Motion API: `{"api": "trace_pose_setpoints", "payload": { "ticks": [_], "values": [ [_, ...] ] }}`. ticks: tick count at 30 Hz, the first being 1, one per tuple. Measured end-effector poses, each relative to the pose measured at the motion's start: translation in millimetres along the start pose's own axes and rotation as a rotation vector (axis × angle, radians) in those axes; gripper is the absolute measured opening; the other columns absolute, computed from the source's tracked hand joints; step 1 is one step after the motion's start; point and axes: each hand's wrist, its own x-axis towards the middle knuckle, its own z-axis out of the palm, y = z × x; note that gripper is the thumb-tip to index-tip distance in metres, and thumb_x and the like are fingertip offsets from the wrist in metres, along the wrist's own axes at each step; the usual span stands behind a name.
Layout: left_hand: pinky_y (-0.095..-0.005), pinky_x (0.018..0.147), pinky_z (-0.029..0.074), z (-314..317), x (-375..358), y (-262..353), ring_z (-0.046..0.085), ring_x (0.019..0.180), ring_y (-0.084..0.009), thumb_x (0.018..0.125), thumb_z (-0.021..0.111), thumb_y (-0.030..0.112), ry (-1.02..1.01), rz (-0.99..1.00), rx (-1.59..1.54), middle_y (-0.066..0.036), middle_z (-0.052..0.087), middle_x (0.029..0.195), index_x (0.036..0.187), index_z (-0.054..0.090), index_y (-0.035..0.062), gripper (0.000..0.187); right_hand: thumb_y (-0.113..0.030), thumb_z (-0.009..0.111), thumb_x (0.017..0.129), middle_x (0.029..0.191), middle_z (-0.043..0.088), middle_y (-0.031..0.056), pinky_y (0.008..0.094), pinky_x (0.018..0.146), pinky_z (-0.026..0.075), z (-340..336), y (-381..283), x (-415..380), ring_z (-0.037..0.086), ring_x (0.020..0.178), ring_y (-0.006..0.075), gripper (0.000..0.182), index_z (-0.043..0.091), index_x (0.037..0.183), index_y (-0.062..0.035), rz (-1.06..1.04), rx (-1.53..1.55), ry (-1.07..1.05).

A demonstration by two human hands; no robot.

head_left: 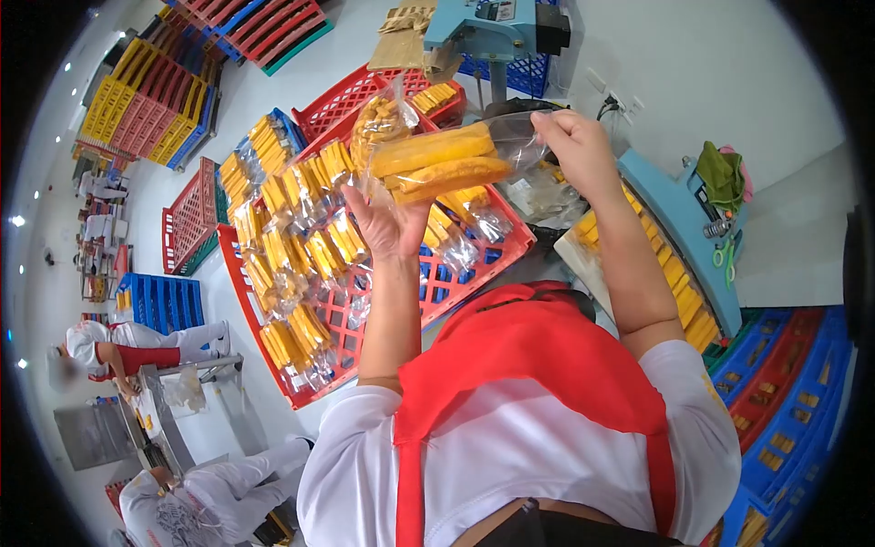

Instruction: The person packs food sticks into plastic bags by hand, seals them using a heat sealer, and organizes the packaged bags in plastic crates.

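A clear plastic bag (447,162) holding long yellow bread-like sticks is stretched between my two hands, above the red crate. Its loose end is pinched in the closed fingers of my right hand (579,150). My left hand (392,223) supports the filled end from below, thumb to the side and other fingers partly hidden by the bag. Under it, the red crate (342,342) contains several bagged bundles of yellow sticks (310,324). Just behind the held bag is another clear bag of yellow-brown pieces (378,123).
A blue-green machine (483,32) stands ahead. To my right, a machine (684,228) with green scissors (725,263) adjoins a row of yellow sticks (676,278). Stacked crates (146,109) are at far left. Two people (100,351) work at left.
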Motion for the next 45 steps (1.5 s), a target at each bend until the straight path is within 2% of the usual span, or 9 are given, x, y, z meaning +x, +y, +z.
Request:
{"api": "trace_pose_setpoints", "payload": {
  "ticks": [2,7,9,19,24,29,38,43,45],
  "values": [
    [-0.0450,0.093,0.032,-3.5,-0.9,3.8,0.038,0.114,-0.0252,0.073,0.049,0.057,-0.094,-0.108,-0.008,-0.008,0.042,0.122,0.124,0.035,0.0126,0.069,-0.026,0.055,0.079,0.065,0.054,0.0074,0.0260,0.054,0.037,-4.7,-2.8,-1.7,0.048,0.059,0.0120,0.031,0.058,0.068,0.0026,-0.032,0.002,-0.063],
    [-0.0418,0.083,0.035,-3.1,9.0,11.8,0.044,0.101,-0.0203,0.075,0.033,0.067,0.224,-0.370,0.244,-0.006,0.047,0.113,0.118,0.042,0.0147,0.069,-0.015,0.049,0.083,0.095,0.057,0.0055,0.0202,0.066,0.039,-20.7,-14.9,-8.5,0.050,0.071,0.0078,0.022,0.059,0.092,0.0029,-0.056,0.305,-0.263],
    [-0.0408,0.081,0.037,-5.7,9.5,12.0,0.046,0.099,-0.0201,0.074,0.032,0.068,0.210,-0.366,0.261,-0.006,0.048,0.112,0.117,0.043,0.0148,0.070,-0.007,0.046,0.081,0.111,0.053,0.0083,0.0226,0.073,0.041,-29.6,-15.7,-8.6,0.054,0.080,0.0103,0.030,0.052,0.109,0.0017,0.078,0.423,-0.581],
    [-0.0258,0.065,0.046,-13.3,15.7,17.9,0.056,0.085,-0.0152,0.076,0.036,0.064,0.068,-0.348,0.377,-0.005,0.056,0.102,0.114,0.045,0.0110,0.066,0.004,0.055,0.073,0.107,0.053,0.0048,0.0183,0.066,0.042,-12.5,-9.0,-27.3,0.052,0.079,0.0076,0.042,0.050,0.114,-0.0040,0.117,0.439,-0.564],
    [-0.0294,0.071,0.046,-5.0,7.4,10.6,0.053,0.095,-0.0155,0.080,0.035,0.059,0.100,-0.361,0.660,-0.005,0.054,0.105,0.114,0.044,0.0105,0.060,-0.003,0.061,0.073,0.097,0.051,-0.0001,0.0159,0.056,0.035,-2.0,-14.1,-33.1,0.041,0.064,0.0047,0.046,0.048,0.117,-0.0037,-0.267,0.002,-0.488],
    [-0.0388,0.078,0.046,-13.5,11.0,12.4,0.050,0.101,-0.0205,0.084,0.041,0.042,-0.087,-0.180,0.622,-0.009,0.050,0.111,0.118,0.039,0.0099,0.047,-0.013,0.063,0.072,0.101,0.054,0.0079,0.0223,0.073,0.041,-0.2,-10.9,-33.7,0.051,0.083,0.0101,0.045,0.050,0.115,-0.0044,-0.107,0.065,-0.573],
    [-0.0393,0.079,0.047,-10.6,2.3,17.4,0.045,0.109,-0.0247,0.078,0.054,0.029,-0.170,-0.468,0.400,-0.011,0.039,0.122,0.128,0.025,0.0098,0.061,-0.013,0.057,0.078,0.108,0.053,0.0088,0.0234,0.081,0.040,-2.6,-13.9,-30.7,0.050,0.092,0.0111,0.040,0.047,0.115,0.0002,-0.063,0.238,-0.608],
    [-0.0321,0.087,0.040,-0.5,-1.2,10.1,0.045,0.106,-0.0193,0.053,0.078,0.014,-0.231,-0.006,0.804,-0.008,0.044,0.113,0.122,0.029,0.0060,0.085,-0.009,0.053,0.081,0.110,0.052,0.0088,0.0224,0.081,0.039,-1.1,-18.8,-30.3,0.049,0.094,0.0106,0.038,0.045,0.116,0.0013,-0.079,0.359,-0.546],
    [-0.0320,0.088,0.039,0.1,-0.4,10.2,0.045,0.104,-0.0189,0.053,0.079,0.013,-0.250,0.035,0.764,-0.008,0.045,0.111,0.120,0.031,0.0054,0.083,-0.010,0.053,0.080,0.109,0.053,0.0083,0.0220,0.081,0.039,-0.9,-23.4,-31.2,0.049,0.094,0.0103,0.037,0.047,0.115,0.0017,-0.123,0.333,-0.518]
  ]
}}
